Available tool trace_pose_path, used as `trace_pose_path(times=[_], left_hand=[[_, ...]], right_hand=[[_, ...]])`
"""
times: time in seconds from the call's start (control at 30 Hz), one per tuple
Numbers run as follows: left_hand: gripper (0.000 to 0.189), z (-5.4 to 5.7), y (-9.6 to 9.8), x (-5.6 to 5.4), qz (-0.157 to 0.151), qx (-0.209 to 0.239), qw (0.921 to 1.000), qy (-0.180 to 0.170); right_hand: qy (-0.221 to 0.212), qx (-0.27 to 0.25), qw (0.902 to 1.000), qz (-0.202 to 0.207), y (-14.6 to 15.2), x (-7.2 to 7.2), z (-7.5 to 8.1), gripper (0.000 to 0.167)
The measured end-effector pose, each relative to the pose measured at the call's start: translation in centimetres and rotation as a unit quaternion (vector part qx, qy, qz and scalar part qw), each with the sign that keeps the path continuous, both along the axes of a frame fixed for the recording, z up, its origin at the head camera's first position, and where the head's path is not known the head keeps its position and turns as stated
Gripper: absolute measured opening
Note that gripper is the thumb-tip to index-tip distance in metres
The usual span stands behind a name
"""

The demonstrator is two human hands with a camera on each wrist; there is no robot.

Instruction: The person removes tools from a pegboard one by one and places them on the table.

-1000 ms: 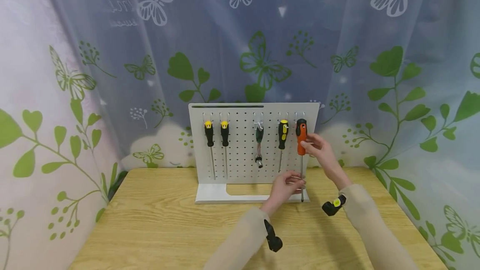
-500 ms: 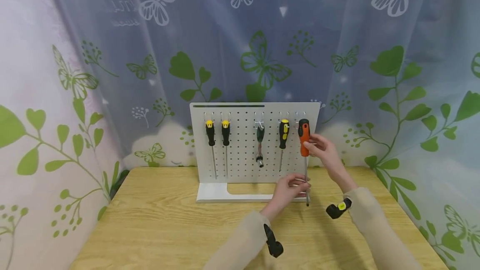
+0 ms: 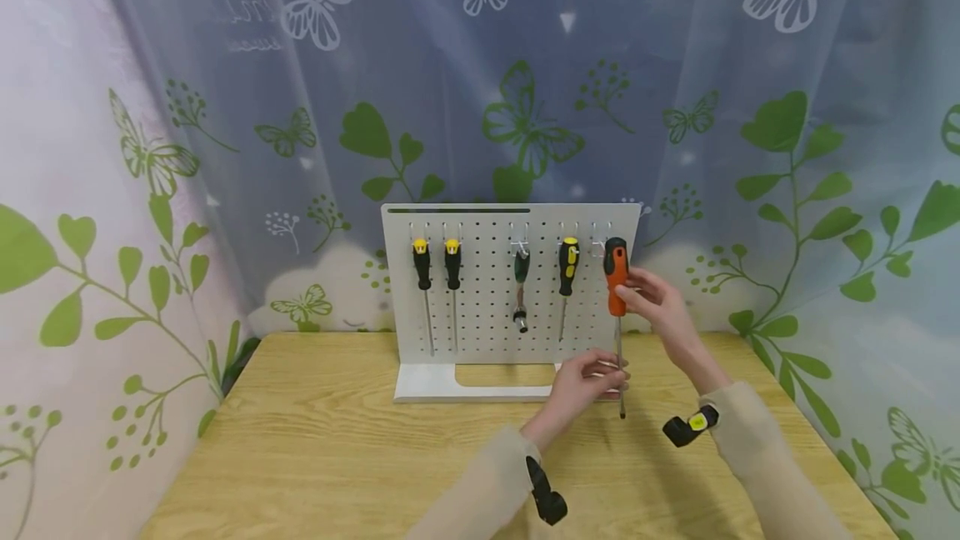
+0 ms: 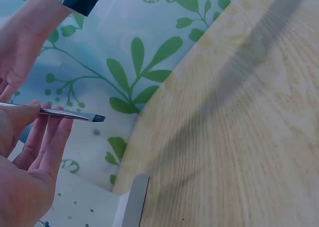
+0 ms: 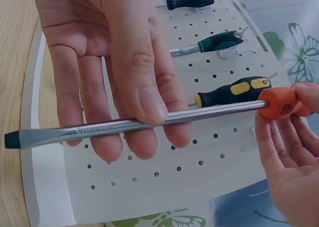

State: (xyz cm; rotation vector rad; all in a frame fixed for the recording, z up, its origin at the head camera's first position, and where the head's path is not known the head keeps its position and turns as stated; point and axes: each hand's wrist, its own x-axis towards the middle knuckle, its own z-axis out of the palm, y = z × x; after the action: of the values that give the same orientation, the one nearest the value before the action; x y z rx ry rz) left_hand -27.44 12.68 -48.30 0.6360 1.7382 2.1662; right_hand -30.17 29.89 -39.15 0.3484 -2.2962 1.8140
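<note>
Orange-handled screwdriver (image 3: 617, 265) is seen, head view, nearly upright before the right end of the white pegboard (image 3: 487, 294), just beside the rightmost hook (image 3: 598, 247). Its handle is pinched by the right grip (image 3: 663, 311), its shaft by the left grip (image 3: 585, 386). Whether the hook is touched cannot be told. If the handle is swung leftward, the black-and-yellow screwdriver (image 3: 567, 269) might be knocked from its place.

Left wrist view: the blade tip (image 4: 98, 118) is exposed past the left grip. Should the tool be lowered carelessly, the wooden surface (image 4: 249, 152) might be scratched.

Right wrist view: the smooth metal shaft (image 5: 219, 112) is held only between thumb and fingers. Rolling is judged likely if thumb pressure is eased; tilting, if the two grips are moved unevenly.
</note>
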Motion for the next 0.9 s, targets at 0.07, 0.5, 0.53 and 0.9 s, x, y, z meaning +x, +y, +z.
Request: trace_pose_path(times=[0.07, 0.5, 0.53, 0.9], left_hand=[[0.023, 0.0, 0.0, 0.3, -0.005, 0.003, 1.0000, -0.001], [0.023, -0.6, -0.5, 2.6, -0.018, 0.003, 0.9997, -0.016], [0.023, -0.7, -0.5, 2.7, -0.018, 0.002, 0.9997, -0.019], [0.019, -2.9, -0.2, 4.6, -0.002, -0.004, 0.9984, -0.057]], right_hand=[[0.000, -0.003, 1.0000, 0.006, 0.1, 0.2, 0.0, 0.059], [-0.041, 0.005, 0.9990, 0.018, 0.6, 1.8, -0.7, 0.063], [-0.042, 0.005, 0.9989, 0.019, 0.6, 2.0, -0.8, 0.062], [-0.083, 0.013, 0.9964, 0.008, 0.9, 3.2, -3.8, 0.065]])
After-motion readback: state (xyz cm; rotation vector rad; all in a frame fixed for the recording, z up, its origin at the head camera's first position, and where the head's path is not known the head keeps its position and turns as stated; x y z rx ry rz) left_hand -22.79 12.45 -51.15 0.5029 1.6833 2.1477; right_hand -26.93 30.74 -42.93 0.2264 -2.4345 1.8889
